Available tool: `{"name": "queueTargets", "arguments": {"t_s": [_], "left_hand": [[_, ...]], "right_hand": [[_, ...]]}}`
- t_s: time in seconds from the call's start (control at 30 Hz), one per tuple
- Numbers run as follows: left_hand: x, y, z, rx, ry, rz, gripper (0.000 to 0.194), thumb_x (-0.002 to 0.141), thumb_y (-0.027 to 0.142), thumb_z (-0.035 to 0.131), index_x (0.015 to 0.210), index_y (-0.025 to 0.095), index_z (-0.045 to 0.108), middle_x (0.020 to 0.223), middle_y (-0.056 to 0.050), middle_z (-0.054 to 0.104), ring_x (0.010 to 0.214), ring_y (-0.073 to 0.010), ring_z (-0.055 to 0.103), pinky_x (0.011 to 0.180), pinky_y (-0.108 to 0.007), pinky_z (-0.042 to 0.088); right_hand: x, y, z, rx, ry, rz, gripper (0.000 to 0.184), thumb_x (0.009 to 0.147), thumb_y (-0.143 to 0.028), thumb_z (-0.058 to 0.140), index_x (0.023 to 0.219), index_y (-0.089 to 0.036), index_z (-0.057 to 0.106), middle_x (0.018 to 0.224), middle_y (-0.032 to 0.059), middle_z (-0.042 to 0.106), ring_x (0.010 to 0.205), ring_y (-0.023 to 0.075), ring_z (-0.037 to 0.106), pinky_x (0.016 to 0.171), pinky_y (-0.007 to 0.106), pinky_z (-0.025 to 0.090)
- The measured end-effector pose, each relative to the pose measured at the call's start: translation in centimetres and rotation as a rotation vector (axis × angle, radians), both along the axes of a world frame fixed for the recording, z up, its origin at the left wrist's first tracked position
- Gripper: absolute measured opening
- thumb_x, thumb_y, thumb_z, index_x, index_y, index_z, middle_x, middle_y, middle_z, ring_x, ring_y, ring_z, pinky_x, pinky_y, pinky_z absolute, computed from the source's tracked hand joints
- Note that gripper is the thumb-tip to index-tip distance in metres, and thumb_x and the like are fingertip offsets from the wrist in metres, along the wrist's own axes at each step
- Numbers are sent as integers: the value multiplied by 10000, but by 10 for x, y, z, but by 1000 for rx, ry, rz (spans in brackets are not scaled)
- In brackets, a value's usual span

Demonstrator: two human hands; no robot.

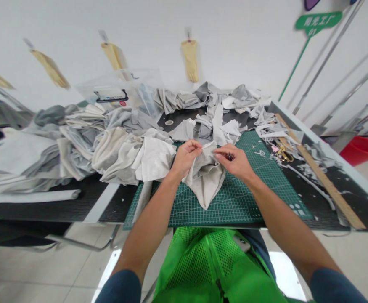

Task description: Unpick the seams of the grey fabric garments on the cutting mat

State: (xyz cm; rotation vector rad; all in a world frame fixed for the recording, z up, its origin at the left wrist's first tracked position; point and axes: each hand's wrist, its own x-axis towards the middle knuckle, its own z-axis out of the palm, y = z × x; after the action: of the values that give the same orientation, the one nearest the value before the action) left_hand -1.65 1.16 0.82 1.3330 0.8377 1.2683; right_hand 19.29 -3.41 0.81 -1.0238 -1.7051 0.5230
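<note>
A light grey-beige piece of cloth [205, 185] hangs between my two hands over the green cutting mat [243, 193], its lower corner pointing toward me. My left hand [186, 159] is closed in a pinch on the upper left edge of this cloth. At the opposite side of that edge, my right hand [234, 160] has its thumb and forefinger pressed together on the fabric. A small dark object [230, 157] shows within the curled right fingers; its kind is too small to make out.
Piles of grey and beige cloth [117, 147] cover the left side, and more scraps [215, 126] lie beyond the mat. On the right are gold-handled scissors [284, 155], a long wooden ruler [325, 179] and offcuts. A clear plastic box [117, 90] stands behind; a red bucket [363, 150] is on the floor.
</note>
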Motion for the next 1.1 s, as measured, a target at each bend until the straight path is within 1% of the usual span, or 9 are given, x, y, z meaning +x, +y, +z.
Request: {"name": "queueTargets", "arguments": {"t_s": [0.23, 0.4, 0.5, 0.57, 0.67, 0.77, 0.83, 0.97, 1.1], "left_hand": [[1, 0, 0, 15, 3, -24, 174, 708, 230, 776, 840, 192, 669, 746, 6, 643, 656, -126, 545, 608, -238, 411], [-2, 2, -1, 26, -16, -14, 179, 720, 236, 784, 851, 195, 670, 754, 4, 642, 665, -126, 549, 609, -235, 413], [-3, 2, -1, 32, -37, -11, 181, 733, 242, 791, 862, 199, 672, 759, 8, 637, 675, -123, 552, 622, -231, 421], [-3, 2, 0, 42, -58, -3, 177, 733, 233, 799, 859, 200, 679, 764, 14, 634, 688, -116, 555, 639, -226, 428], [-3, 1, 2, 20, -104, 1, 170, 717, 231, 810, 842, 197, 700, 772, 15, 649, 697, -115, 566, 661, -233, 448], [-7, 1, 6, -53, -158, 9, 172, 700, 246, 810, 841, 189, 730, 751, 7, 664, 678, -126, 583, 673, -266, 477], [-13, 2, 10, -80, -195, 42, 224, 695, 257, 812, 900, 188, 755, 757, -2, 679, 691, -142, 613, 704, -298, 507], [-25, 4, 18, -13, -280, 57, 485, 650, 264, 834, 1124, 204, 755, 1065, -68, 758, 972, -244, 712, 874, -393, 568], [-29, 1, 24, 40, -289, 5, 641, 633, 252, 794, 1266, 197, 711, 1317, -120, 706, 1260, -353, 643, 1009, -474, 559]], "right_hand": [[-1, 2, -5, -32, 65, -10, 209, 882, -399, 710, 803, -208, 740, 807, 29, 684, 734, 162, 563, 668, 303, 423], [11, 13, -12, -182, 417, -237, 459, 920, -613, 628, 697, -213, 598, 604, -25, 492, 559, 126, 395, 534, 282, 300], [16, 17, -12, -315, 447, -292, 562, 899, -719, 602, 665, -209, 595, 555, -33, 439, 524, 120, 347, 506, 290, 257], [15, 16, -12, -362, 375, -241, 562, 853, -741, 655, 719, -195, 657, 580, -27, 492, 545, 121, 382, 524, 286, 291], [8, 11, -12, -422, 254, -62, 522, 822, -708, 714, 828, -186, 724, 701, -1, 634, 630, 135, 496, 600, 276, 382], [6, 8, -13, -473, 139, 83, 421, 817, -592, 767, 925, -185, 767, 839, 25, 724, 735, 161, 583, 682, 282, 441], [8, 8, -13, -470, 80, 116, 379, 790, -496, 806, 1013, -191, 778, 900, 30, 746, 761, 166, 591, 701, 289, 451], [13, 9, -11, -450, -4, 176, 430, 793, -450, 805, 1145, -205, 767, 1001, 41, 757, 764, 156, 572, 708, 295, 447], [9, 10, -13, -474, 48, 131, 423, 815, -478, 772, 1130, -194, 768, 936, 36, 743, 766, 160, 571, 696, 291, 439]]}}
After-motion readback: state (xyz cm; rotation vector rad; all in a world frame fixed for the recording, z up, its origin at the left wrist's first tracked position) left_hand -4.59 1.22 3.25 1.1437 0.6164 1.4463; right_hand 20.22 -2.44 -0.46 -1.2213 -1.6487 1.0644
